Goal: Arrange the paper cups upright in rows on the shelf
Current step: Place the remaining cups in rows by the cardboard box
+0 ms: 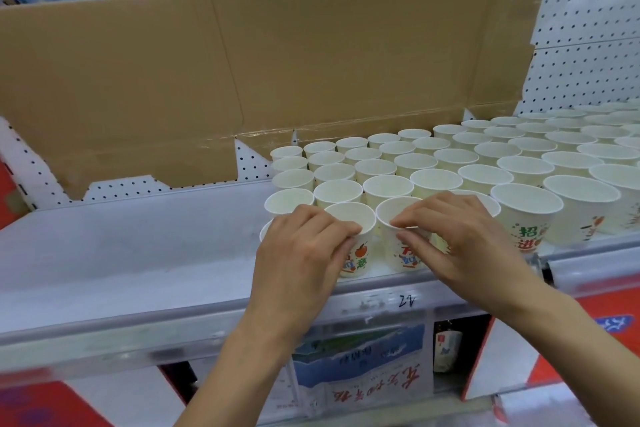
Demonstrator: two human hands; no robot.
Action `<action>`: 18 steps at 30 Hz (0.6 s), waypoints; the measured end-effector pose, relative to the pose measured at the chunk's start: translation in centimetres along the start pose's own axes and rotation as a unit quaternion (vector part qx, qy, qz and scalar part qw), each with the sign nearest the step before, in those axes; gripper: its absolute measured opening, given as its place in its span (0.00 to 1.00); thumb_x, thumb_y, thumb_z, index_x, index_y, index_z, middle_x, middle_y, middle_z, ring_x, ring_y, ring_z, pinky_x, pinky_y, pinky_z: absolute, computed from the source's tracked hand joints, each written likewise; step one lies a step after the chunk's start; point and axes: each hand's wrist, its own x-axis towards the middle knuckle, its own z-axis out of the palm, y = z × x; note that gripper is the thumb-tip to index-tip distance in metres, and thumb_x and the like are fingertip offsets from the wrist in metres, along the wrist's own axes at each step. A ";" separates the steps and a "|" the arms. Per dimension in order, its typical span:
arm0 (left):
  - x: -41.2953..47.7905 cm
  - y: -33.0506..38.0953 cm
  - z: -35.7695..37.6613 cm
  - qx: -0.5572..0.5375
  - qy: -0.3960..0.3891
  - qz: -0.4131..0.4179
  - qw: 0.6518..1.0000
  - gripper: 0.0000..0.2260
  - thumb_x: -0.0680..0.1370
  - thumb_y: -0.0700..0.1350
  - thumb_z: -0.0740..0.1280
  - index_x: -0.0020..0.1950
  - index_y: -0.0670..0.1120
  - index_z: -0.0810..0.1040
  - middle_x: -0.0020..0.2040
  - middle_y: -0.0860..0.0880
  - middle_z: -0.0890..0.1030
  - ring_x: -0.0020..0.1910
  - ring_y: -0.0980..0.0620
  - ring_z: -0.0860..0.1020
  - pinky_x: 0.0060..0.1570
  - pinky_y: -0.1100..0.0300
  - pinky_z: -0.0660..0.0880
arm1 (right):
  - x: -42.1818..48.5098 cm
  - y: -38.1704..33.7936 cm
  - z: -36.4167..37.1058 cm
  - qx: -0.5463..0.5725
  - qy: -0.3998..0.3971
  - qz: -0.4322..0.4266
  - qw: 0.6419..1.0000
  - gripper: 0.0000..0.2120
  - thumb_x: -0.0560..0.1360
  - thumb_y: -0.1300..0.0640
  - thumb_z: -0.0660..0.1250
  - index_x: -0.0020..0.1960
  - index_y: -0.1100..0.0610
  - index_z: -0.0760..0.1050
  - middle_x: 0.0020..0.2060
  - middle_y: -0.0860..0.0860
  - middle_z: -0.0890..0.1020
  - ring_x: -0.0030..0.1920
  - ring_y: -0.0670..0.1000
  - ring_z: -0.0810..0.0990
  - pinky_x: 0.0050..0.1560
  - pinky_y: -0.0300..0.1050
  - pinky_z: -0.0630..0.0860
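Several white paper cups (436, 180) with red and green print stand upright in rows on the white shelf (121, 253), filling its right half. At the front edge, my left hand (301, 250) pinches the rim of one front cup (356, 218), thumb outside and fingers on the lip. My right hand (457, 236) pinches the rim of the cup beside it (394, 211) in the same way. Both cups stand upright on the shelf. My left hand partly hides another cup at the row's left end.
A tall flattened cardboard sheet (277, 62) leans against the pegboard back wall (585, 45). The shelf's front rail (207, 315) carries price labels. Boxed goods (360, 367) sit on the lower shelf, and coloured goods line the top shelf behind.
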 end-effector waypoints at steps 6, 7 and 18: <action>-1.8 -1.6 -1.7 -0.036 0.007 -0.061 0.997 0.20 0.76 0.57 0.62 0.64 0.50 0.77 0.59 0.53 0.80 0.59 0.55 0.75 0.57 0.59 0.71 | 0.6 -1.1 0.2 -0.012 -0.013 -0.030 0.999 0.18 0.77 0.45 0.61 0.63 0.49 0.77 0.58 0.45 0.79 0.59 0.49 0.75 0.60 0.48 0.68; -2.3 -2.0 -1.9 -0.036 0.013 -0.066 0.997 0.20 0.76 0.57 0.62 0.64 0.50 0.77 0.59 0.52 0.80 0.58 0.55 0.75 0.57 0.59 0.71 | 0.8 -1.4 0.5 -0.014 -0.022 -0.046 0.999 0.18 0.77 0.45 0.61 0.63 0.49 0.77 0.58 0.45 0.79 0.60 0.49 0.74 0.61 0.49 0.67; -3.3 -3.6 -2.1 -0.012 0.005 -0.033 0.999 0.12 0.78 0.49 0.63 0.56 0.48 0.82 0.47 0.53 0.84 0.47 0.57 0.75 0.58 0.56 0.70 | 2.5 -3.2 2.3 0.002 -0.049 -0.080 0.996 0.12 0.77 0.46 0.58 0.48 0.47 0.80 0.42 0.41 0.82 0.47 0.45 0.75 0.61 0.49 0.65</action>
